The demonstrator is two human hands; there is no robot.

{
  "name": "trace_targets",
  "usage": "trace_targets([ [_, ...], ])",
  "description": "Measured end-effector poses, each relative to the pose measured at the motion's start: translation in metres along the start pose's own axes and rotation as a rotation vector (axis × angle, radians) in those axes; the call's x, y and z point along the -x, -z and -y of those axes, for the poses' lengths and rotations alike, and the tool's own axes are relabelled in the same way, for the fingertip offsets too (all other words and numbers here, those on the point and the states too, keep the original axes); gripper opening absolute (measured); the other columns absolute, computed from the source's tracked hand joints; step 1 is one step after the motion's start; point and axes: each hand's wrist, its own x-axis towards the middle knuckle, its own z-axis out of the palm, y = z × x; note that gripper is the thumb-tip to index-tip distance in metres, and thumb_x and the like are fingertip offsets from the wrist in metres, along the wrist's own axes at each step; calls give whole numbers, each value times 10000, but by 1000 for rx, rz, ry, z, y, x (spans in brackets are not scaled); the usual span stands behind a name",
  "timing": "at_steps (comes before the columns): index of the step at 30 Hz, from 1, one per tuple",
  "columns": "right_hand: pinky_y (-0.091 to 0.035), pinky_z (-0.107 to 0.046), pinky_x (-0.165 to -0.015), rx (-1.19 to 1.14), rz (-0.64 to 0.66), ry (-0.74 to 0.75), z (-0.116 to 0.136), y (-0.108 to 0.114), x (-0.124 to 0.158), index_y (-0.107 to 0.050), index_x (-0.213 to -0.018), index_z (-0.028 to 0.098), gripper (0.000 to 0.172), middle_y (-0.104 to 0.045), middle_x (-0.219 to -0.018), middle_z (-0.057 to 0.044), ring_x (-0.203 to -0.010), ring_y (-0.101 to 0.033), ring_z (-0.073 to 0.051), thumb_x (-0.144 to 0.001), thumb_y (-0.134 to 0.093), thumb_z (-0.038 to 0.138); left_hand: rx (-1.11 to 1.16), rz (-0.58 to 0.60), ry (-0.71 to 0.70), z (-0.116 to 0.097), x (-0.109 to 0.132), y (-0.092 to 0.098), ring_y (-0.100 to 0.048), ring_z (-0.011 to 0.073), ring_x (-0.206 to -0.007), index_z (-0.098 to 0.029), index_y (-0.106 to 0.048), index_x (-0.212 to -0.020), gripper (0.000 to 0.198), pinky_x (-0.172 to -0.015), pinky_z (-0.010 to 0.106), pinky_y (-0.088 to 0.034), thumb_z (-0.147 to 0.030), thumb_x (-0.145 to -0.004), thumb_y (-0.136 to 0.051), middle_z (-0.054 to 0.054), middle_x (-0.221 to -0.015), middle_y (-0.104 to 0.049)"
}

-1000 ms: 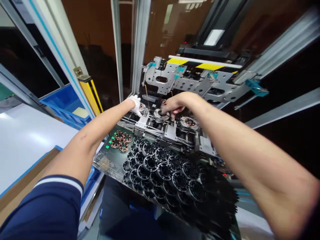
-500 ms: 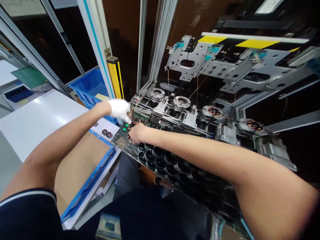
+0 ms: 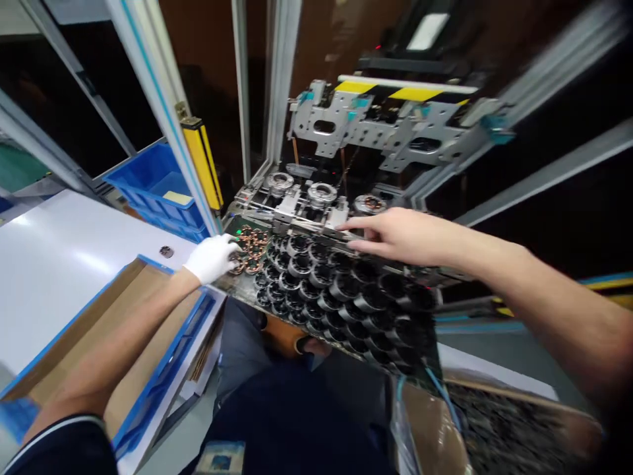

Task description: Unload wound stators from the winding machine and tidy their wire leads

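Observation:
My left hand [image 3: 211, 258], in a white glove, rests at the left corner of a dark tray [image 3: 232, 285], its fingers touching a small cluster of copper-wound stators [image 3: 252, 245]. Whether it grips one I cannot tell. My bare right hand [image 3: 395, 235] hovers over the tray's far edge, fingers stretched leftward and apart, holding nothing. Beneath it lie rows of several black ring-shaped cores [image 3: 326, 280]. Just behind the tray, the machine's round metal fixtures [image 3: 321, 194] stand in a row; one to the right [image 3: 370, 204] carries a copper-wound part.
A grey metal mechanism [image 3: 376, 132] with a yellow-black bar hangs behind the fixtures. A yellow light-curtain post [image 3: 202, 161] stands at the frame. Blue bins [image 3: 153, 185] sit at left, a cardboard-lined blue tray [image 3: 148, 330] on the white table [image 3: 59, 264], a bagged tray [image 3: 494, 422] at lower right.
My right hand has moved from the copper stators at the tray's left corner up and right to the far edge. My left hand dropped onto the stator cluster. The view has shifted.

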Motion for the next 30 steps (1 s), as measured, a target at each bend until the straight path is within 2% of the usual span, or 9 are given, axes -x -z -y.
trace_targets([
  [2, -626, -417, -912, -27, -61, -197, -64, 5, 42, -831, -1489, 326, 457, -855, -922, -37, -832, -789, -266, -1090, -719, 519, -5, -89, -62, -12, -16, 33, -741, 358, -1391, -259, -822, -1411, 378, -1249, 532, -604, -471, -1117, -716, 140, -1637, -688],
  [4, -622, -415, -927, -14, -120, -377, -116, 3, 74, -863, -1401, 253, 419, -865, -963, -72, -884, -792, -278, -1103, -691, 492, 2, -193, -184, -39, -46, 69, -710, 355, -1441, -265, -805, -1464, 452, -1290, 527, -568, -542, -1132, -675, 117, -1638, -684],
  [8, -647, -459, -1074, -8, -183, -638, -184, -19, 97, -786, -1456, 165, 453, -863, -1193, -123, -1092, -812, -279, -1149, -700, 486, -39, -300, -445, -139, -140, 126, -649, 356, -1496, -238, -759, -1557, 518, -1313, 524, -510, -516, -1130, -664, 124, -1650, -670],
  [10, -660, -509, -1126, -27, -187, -711, -204, -34, 95, -732, -1496, 169, 489, -823, -1320, -123, -1181, -802, -269, -1154, -732, 519, -92, -267, -481, -195, -192, 138, -609, 378, -1526, -222, -717, -1617, 552, -1306, 533, -491, -451, -1117, -675, 143, -1710, -628],
  [12, -671, -536, -1137, -47, -181, -741, -218, -49, 89, -721, -1491, 184, 489, -784, -1402, -121, -1239, -787, -272, -1149, -755, 531, -132, -229, -501, -242, -240, 138, -567, 404, -1565, -217, -685, -1661, 595, -1304, 541, -480, -420, -1102, -699, 161, -1769, -577],
  [15, -678, -542, -1143, -61, -191, -744, -232, -65, 81, -719, -1497, 192, 476, -754, -1464, -129, -1293, -767, -287, -1143, -771, 507, -179, -142, -490, -285, -298, 122, -565, 424, -1572, -197, -678, -1665, 618, -1282, 562, -516, -393, -1085, -758, 204, -1760, -576],
  [18, -673, -552, -1157, -59, -218, -730, -243, -73, 74, -725, -1485, 196, 460, -744, -1484, -131, -1321, -755, -294, -1141, -774, 498, -203, -46, -457, -301, -332, 102, -642, 374, -1509, -186, -719, -1566, 521, -1256, 589, -578, -402, -1097, -795, 183, -1647, -662],
  [23, -667, -538, -1156, -44, -224, -703, -253, -72, 67, -755, -1410, 193, 407, -764, -1433, -119, -1297, -759, -281, -1141, -773, 498, -151, 3, -401, -304, -351, 84, -722, 309, -1408, -173, -774, -1389, 384, -1236, 576, -622, -452, -1125, -791, 137, -1500, -746],
  [30, -674, -516, -1127, 35, -293, -641, -248, -50, 73, -779, -1317, 191, 338, -792, -1318, -99, -1213, -775, -255, -1156, -752, 487, -20, -13, -331, -275, -354, 94, -787, 259, -1276, -163, -809, -1327, 391, -1164, 485, -646, -503, -1149, -733, 121, -1401, -815],
])
